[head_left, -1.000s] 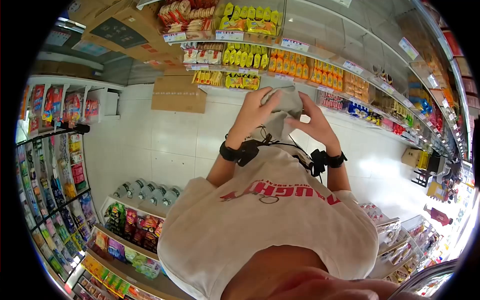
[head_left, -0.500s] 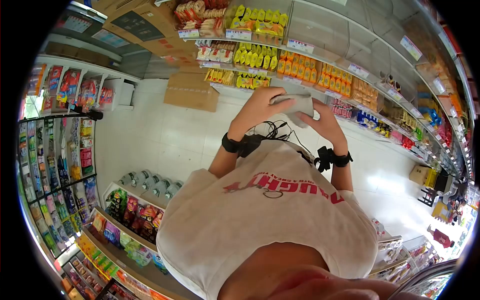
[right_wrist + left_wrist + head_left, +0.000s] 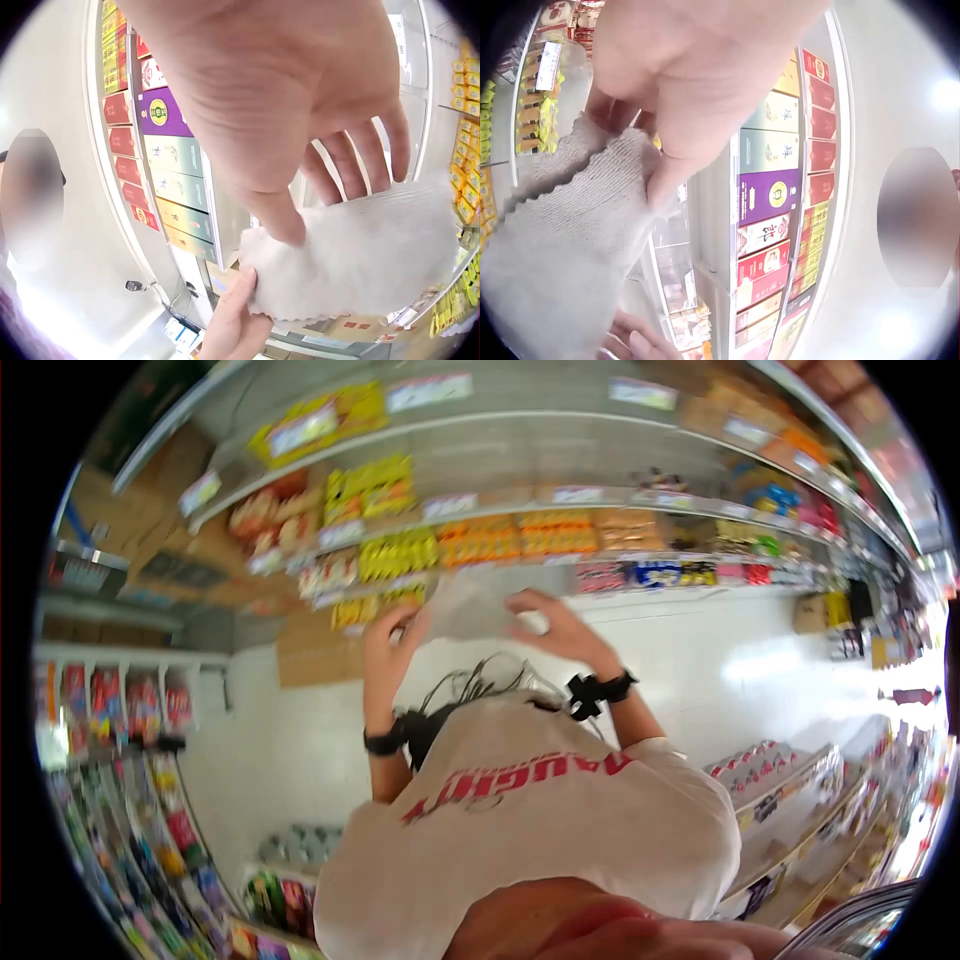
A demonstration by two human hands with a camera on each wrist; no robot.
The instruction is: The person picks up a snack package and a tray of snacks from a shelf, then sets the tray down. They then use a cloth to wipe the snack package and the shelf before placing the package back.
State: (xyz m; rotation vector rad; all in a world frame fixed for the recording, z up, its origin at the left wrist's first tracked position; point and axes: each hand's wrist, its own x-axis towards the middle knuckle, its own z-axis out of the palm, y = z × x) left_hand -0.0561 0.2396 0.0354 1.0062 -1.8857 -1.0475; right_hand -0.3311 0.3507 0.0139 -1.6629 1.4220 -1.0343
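Observation:
A light grey cloth (image 3: 465, 610) with a wavy edge is stretched between my two hands, in front of the chest. My left hand (image 3: 388, 645) pinches one end; in the left wrist view, thumb and fingers close on the ribbed fabric (image 3: 577, 217) near a fold. At the other end, my right hand (image 3: 560, 628) grips with its thumb on the near face, while the fingers (image 3: 367, 161) pass behind the cloth in the right wrist view. Black straps circle both wrists.
Ahead stand shelves with yellow packets (image 3: 398, 553), orange packets (image 3: 480, 540) and price tags. A cardboard box (image 3: 318, 650) is on the floor at left. Boxed goods (image 3: 769, 199) fill a side rack. Loose black cables (image 3: 485, 675) hang by the shirt. More stocked shelves (image 3: 790, 820) stand behind at right.
The hands have spread apart and moved left in view, pulling the bunched cloth out flatter between them. The head view has turned, bringing the shelves ahead more squarely across the top.

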